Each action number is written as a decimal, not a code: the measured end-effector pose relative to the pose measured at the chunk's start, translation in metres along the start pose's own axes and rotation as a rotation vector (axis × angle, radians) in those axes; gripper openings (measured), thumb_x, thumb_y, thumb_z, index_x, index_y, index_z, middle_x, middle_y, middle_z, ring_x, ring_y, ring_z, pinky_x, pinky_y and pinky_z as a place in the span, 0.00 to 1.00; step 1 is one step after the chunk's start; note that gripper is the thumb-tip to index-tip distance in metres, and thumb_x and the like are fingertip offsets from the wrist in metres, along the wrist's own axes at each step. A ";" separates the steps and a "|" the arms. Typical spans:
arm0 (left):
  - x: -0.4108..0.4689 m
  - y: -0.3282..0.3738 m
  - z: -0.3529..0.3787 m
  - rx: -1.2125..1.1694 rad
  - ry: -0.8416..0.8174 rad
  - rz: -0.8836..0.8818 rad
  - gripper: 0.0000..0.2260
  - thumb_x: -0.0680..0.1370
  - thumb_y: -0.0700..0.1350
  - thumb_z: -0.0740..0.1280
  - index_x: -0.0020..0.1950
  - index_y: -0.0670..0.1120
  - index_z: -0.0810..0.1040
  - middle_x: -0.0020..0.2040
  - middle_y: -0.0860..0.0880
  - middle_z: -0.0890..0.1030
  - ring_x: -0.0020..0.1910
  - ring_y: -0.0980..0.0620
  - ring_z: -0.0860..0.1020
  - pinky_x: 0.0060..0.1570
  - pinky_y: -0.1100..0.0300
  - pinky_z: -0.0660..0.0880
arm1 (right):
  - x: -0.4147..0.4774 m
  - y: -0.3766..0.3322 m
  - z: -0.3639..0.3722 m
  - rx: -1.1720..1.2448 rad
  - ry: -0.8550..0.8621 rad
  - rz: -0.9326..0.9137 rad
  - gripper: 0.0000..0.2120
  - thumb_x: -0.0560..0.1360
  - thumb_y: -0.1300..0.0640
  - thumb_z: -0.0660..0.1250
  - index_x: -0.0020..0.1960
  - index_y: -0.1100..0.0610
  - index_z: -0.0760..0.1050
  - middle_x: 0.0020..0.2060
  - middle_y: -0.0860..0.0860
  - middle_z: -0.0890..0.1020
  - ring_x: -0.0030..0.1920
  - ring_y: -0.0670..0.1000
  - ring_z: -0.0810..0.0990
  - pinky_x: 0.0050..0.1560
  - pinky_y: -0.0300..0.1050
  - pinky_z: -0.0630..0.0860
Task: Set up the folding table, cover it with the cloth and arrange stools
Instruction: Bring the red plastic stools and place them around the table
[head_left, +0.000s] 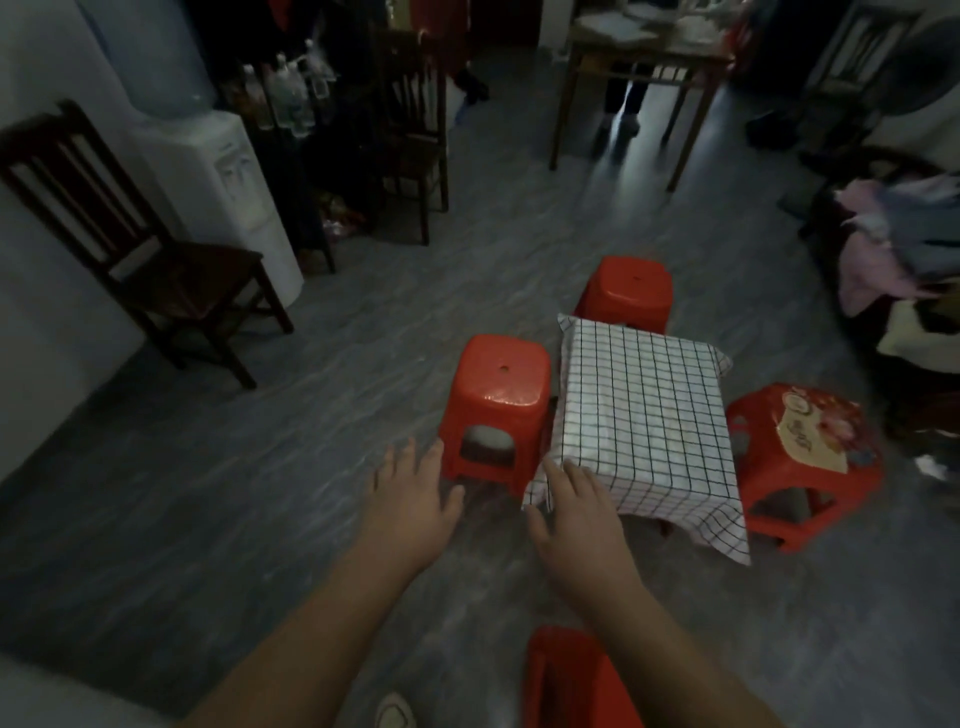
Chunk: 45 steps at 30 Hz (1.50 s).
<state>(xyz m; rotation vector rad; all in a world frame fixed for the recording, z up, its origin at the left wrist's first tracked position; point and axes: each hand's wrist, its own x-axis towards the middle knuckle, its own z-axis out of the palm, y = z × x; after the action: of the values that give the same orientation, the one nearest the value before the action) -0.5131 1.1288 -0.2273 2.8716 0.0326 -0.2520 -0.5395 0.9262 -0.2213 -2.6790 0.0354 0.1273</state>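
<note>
At the far left, a white water dispenser (228, 176) is carrying a large blue bottle (150, 57) on its top, standing behind a dark wooden chair (156, 249). Just to its right, a dark rack is holding a cluster of clear plastic bottles (291, 93). At the far right edge, a heap of pink and grey clothes (893, 234) is lying piled on something dark. Both my arms are reaching forward over the grey floor (182, 493). My left hand (410, 499) is hanging open with fingers spread, holding nothing, its fingertips near the foot of the left red stool (501, 379). My right hand (576, 514) is also spreading open and gripping nothing, its fingertips lying at the near left corner of the checked cloth (644, 405); I cannot tell whether they are touching it. The cloth is draping over the folding table, which is sitting ahead and to the right of my hands. A second red stool (631, 286) is standing at the table's far side, and a red stool with a flowered top (810, 436) at its right side. The table itself is hiding under the cloth. A fourth red stool (571, 680) is being cut off by the bottom edge, under my right forearm. The whole room is showing dim and blurred.
</note>
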 end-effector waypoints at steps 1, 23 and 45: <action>0.016 -0.011 -0.010 -0.007 0.008 0.007 0.32 0.79 0.62 0.53 0.80 0.50 0.56 0.80 0.41 0.58 0.78 0.40 0.56 0.76 0.44 0.56 | 0.013 -0.014 0.001 0.015 0.016 0.019 0.34 0.75 0.39 0.52 0.78 0.51 0.60 0.76 0.53 0.66 0.77 0.56 0.59 0.77 0.54 0.56; 0.297 -0.043 -0.075 0.060 -0.016 0.098 0.31 0.81 0.60 0.57 0.81 0.51 0.54 0.80 0.44 0.57 0.79 0.42 0.55 0.76 0.46 0.55 | 0.309 -0.040 -0.004 0.071 0.138 0.073 0.29 0.78 0.47 0.63 0.76 0.55 0.64 0.74 0.56 0.67 0.75 0.58 0.62 0.76 0.55 0.59; 0.731 0.087 -0.101 0.147 -0.159 0.490 0.30 0.82 0.60 0.53 0.81 0.50 0.51 0.81 0.45 0.55 0.79 0.43 0.52 0.76 0.45 0.54 | 0.652 0.033 -0.035 0.082 0.215 0.355 0.29 0.77 0.45 0.61 0.76 0.55 0.64 0.72 0.54 0.69 0.73 0.55 0.64 0.74 0.53 0.63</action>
<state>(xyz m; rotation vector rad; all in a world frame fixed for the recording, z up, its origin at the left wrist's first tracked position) 0.2277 1.0707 -0.2361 2.8738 -0.7347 -0.3922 0.1107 0.8788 -0.2669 -2.5675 0.5711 -0.0515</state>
